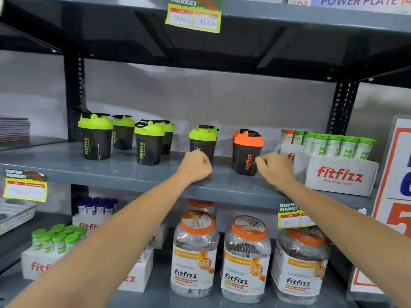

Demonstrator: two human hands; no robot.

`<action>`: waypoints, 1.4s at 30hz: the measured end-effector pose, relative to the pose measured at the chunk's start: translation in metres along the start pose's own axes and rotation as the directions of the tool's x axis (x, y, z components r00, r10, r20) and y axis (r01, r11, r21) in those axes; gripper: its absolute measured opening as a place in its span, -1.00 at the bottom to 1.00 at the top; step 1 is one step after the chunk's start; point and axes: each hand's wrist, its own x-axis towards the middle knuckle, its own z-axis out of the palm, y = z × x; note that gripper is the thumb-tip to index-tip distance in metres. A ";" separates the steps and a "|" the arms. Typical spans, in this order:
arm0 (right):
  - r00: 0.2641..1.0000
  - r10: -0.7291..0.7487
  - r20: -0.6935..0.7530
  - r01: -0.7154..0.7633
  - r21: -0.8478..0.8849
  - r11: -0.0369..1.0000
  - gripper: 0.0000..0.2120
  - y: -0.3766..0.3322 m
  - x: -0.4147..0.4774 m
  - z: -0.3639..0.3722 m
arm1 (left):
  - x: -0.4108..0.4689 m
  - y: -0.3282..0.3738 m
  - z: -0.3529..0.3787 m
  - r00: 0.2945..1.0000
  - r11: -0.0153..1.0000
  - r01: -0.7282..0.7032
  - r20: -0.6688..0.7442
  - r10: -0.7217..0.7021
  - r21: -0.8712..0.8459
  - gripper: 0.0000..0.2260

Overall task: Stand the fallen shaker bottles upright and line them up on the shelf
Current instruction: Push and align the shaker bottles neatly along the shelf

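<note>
Several dark shaker bottles stand upright on the grey middle shelf (124, 172). Green-lidded ones stand at the left (95, 136), behind it (123, 132), and mid-left (149, 145) with another partly hidden behind. A further green-lidded shaker (202, 138) stands in the middle, and an orange-lidded shaker (247, 152) to its right, with a second orange lid peeking out behind. My left hand (196, 166) is curled into a fist right in front of the middle green shaker. My right hand (274, 168) is also curled, just right of the orange shaker, holding nothing.
A white Fitfizz box (340, 176) of green-capped tubes fills the shelf's right end. Below stand three orange-lidded jars (245, 254) and more tube boxes (44, 261). Price tags (24, 185) hang from shelf edges. A stack of books (14, 128) lies far left.
</note>
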 end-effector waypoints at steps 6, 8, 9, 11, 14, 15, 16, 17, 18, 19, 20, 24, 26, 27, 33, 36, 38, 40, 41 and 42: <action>0.980 0.026 0.199 -0.078 0.257 0.963 -0.81 -0.060 0.004 0.026 | 0.014 -0.045 -0.045 0.980 0.983 0.186 0.067 -0.185 -0.007 -0.78; 0.951 0.141 0.276 -0.226 0.305 0.925 -0.71 -0.086 0.012 0.039 | 0.018 -0.052 -0.049 0.962 0.973 0.231 0.157 -0.225 -0.026 -0.68; 0.930 0.192 0.313 -0.286 0.289 0.914 -0.67 -0.096 0.016 0.045 | 0.020 -0.054 -0.049 0.955 0.972 0.233 0.193 -0.225 -0.017 -0.63; 0.895 0.272 0.355 -0.367 0.236 0.900 -0.62 -0.108 0.021 0.054 | 0.024 -0.056 -0.047 0.949 0.981 0.195 0.248 -0.192 0.014 -0.54; 0.884 0.278 0.376 -0.332 0.086 0.939 -0.65 -0.112 0.024 0.060 | 0.030 -0.058 -0.044 0.946 0.991 0.136 0.295 -0.133 0.009 -0.43; 0.882 0.261 0.393 -0.305 0.054 0.951 -0.64 -0.113 0.024 0.061 | 0.032 -0.059 -0.044 0.945 0.992 0.126 0.305 -0.120 -0.001 -0.43; 0.879 0.243 0.410 -0.281 0.035 0.959 -0.62 -0.114 0.025 0.062 | 0.033 -0.060 -0.043 0.944 0.994 0.112 0.314 -0.105 -0.006 -0.43; 0.876 0.228 0.425 -0.260 0.017 0.965 -0.59 -0.114 0.025 0.063 | 0.034 -0.060 -0.042 0.944 0.996 0.094 0.320 -0.086 -0.008 -0.43; 0.875 0.219 0.433 -0.240 -0.005 0.971 -0.58 -0.115 0.025 0.063 | 0.035 -0.059 -0.042 0.941 0.997 0.074 0.332 -0.065 -0.012 -0.44; 0.874 0.215 0.436 -0.227 -0.024 0.973 -0.57 -0.116 0.025 0.063 | 0.034 -0.058 -0.042 0.938 0.998 0.056 0.344 -0.045 -0.021 -0.45; 0.875 0.210 0.435 -0.218 -0.033 0.975 -0.57 -0.116 0.025 0.064 | 0.034 -0.058 -0.042 0.936 0.999 0.042 0.350 -0.028 -0.032 -0.46; 0.881 0.209 0.425 -0.229 -0.006 0.973 -0.58 -0.116 0.021 0.063 | 0.033 -0.062 -0.041 0.937 0.996 0.049 0.348 -0.018 -0.080 -0.45; 0.883 0.210 0.420 -0.238 0.014 0.971 -0.59 -0.115 0.021 0.062 | 0.031 -0.063 -0.041 0.939 0.994 0.050 0.345 -0.014 -0.095 -0.45; 0.884 0.210 0.418 -0.241 0.022 0.970 -0.60 -0.115 0.020 0.062 | 0.030 -0.064 -0.041 0.941 0.994 0.049 0.338 -0.014 -0.094 -0.45; 0.876 0.212 0.432 -0.235 -0.001 0.972 -0.62 -0.116 0.019 0.060 | 0.030 -0.066 -0.042 0.946 0.994 0.045 0.325 -0.012 -0.095 -0.44; 0.876 0.207 0.435 -0.221 -0.018 0.975 -0.63 -0.116 0.019 0.060 | 0.032 -0.068 -0.041 0.943 0.995 0.041 0.334 -0.008 -0.093 -0.40; 0.879 0.204 0.432 -0.213 -0.028 0.977 -0.65 -0.115 0.019 0.061 | 0.034 -0.070 -0.040 0.942 0.996 0.033 0.335 -0.003 -0.084 -0.36; 0.884 0.200 0.423 -0.208 -0.029 0.978 -0.67 -0.113 0.019 0.062 | 0.031 -0.067 -0.042 0.939 0.999 0.024 0.343 -0.006 -0.049 -0.39; 0.890 0.201 0.409 -0.211 -0.023 0.977 -0.69 -0.112 0.019 0.063 | 0.027 -0.064 -0.045 0.937 1.000 0.017 0.349 -0.012 -0.012 -0.41; 0.902 0.203 0.381 -0.214 -0.012 0.977 -0.71 -0.112 0.018 0.063 | 0.024 -0.062 -0.046 0.939 1.000 0.002 0.345 -0.011 0.028 -0.46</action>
